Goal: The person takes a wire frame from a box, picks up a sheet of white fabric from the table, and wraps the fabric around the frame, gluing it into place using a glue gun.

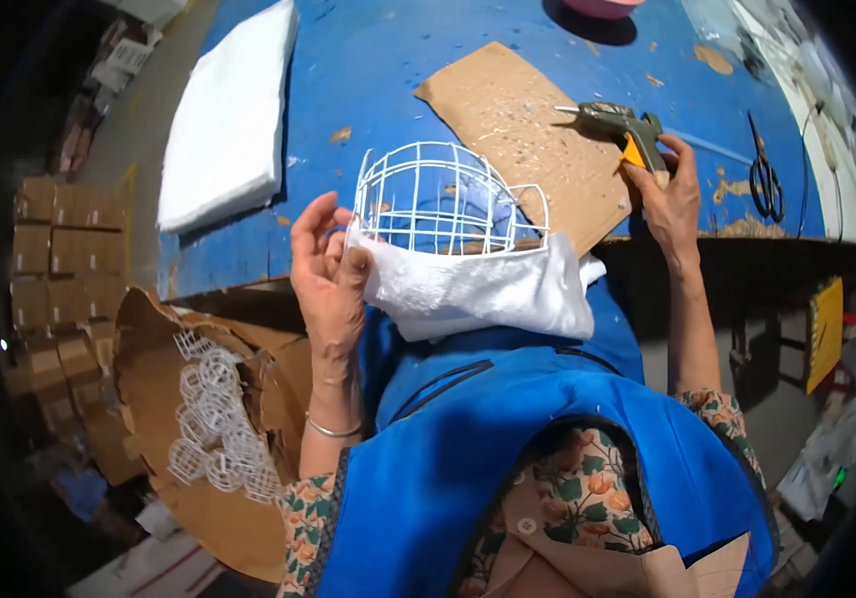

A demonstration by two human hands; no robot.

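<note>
Wire basket (445, 199): white, dome-shaped, sat at the near edge of the blue bench (368, 60); it looked light, stiff but bendable, easily gripped by its open bars.
Wadding (478, 289): a soft white sheet hung under the basket, limp and likely slippery.
Left hand (328, 269): fingers pinched wadding against the basket's rim.
Right hand (672, 194): closed around a glue gun (627, 125) resting on cardboard (522, 130).
Best hold: probably rim wire, not fabric.

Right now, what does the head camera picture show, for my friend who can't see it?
A person's left hand holds a white wire basket with white padding, while the right hand grips a glue gun over cardboard on a blue table.
</note>
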